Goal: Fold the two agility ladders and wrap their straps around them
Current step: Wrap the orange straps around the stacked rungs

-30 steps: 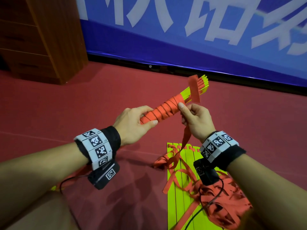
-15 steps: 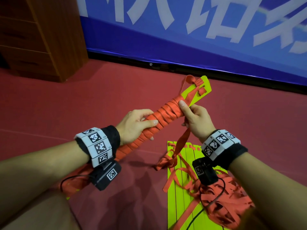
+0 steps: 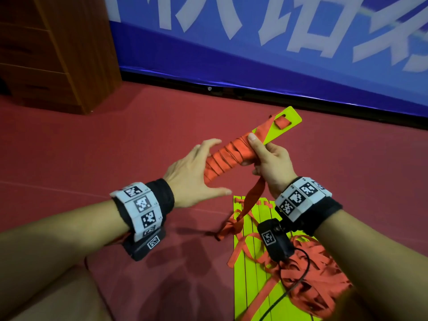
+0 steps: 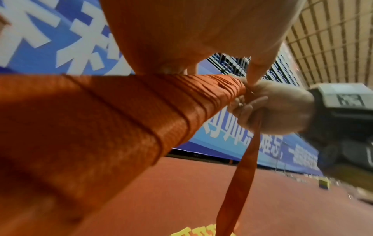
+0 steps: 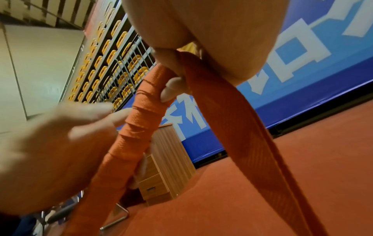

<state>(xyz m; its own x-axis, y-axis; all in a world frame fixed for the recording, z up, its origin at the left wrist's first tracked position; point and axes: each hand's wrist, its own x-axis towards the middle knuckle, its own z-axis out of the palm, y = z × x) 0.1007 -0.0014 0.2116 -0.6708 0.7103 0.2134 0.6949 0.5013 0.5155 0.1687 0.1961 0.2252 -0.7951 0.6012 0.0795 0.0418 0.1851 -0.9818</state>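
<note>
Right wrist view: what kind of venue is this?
Probably an indoor sports hall or arena: rows of yellow spectator seats behind a metal railing, red sports flooring, and a large blue banner along the wall.

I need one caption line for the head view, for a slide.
Right hand grips the strap-wrapped ladder bundle while the open left hand spreads beside it; second ladder lies on the red floor.

surface: red floor (image 3: 115,147) | on it: flat yellow ladder (image 3: 245,274), loose orange straps (image 3: 317,286), wooden cabinet (image 3: 58,54)

Orange strap (image 3: 228,156) on yellow-green ladder (image 3: 283,121); red floor (image 3: 115,147), blue/white banner (image 3: 254,42).
</note>
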